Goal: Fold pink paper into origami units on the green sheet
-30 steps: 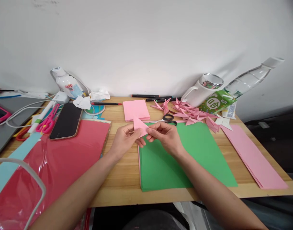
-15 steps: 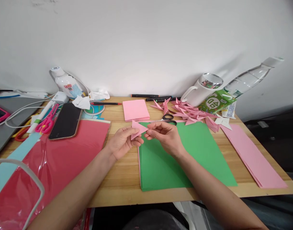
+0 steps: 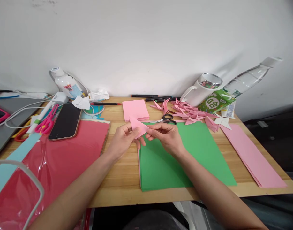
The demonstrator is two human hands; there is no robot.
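A small pink paper folded into a triangle (image 3: 138, 126) is held up between both hands, above the near edge of the pink square sheets. My left hand (image 3: 123, 138) pinches its left side, thumb on top and fingers beneath. My right hand (image 3: 166, 136) grips the right-hand tip between thumb and forefinger. Under the right hand lies a stack of green paper (image 3: 184, 159). Just behind the hands sit a stack of pink square sheets (image 3: 136, 109) and black-handled scissors (image 3: 167, 118). Folded pink paper pieces (image 3: 191, 112) are heaped to the right.
At the back right stand a white mug (image 3: 201, 91), a green packet (image 3: 215, 101) and a clear bottle (image 3: 249, 76). Long pink strips (image 3: 254, 156) lie at right. On the left are a phone (image 3: 65, 121), pink scissors (image 3: 48, 120) and red paper in plastic (image 3: 72, 153).
The folded pink paper has turned, its upper corner now higher and further left. My left hand has shifted its grip, its thumb lower on the paper. The right hand stays nearly in place.
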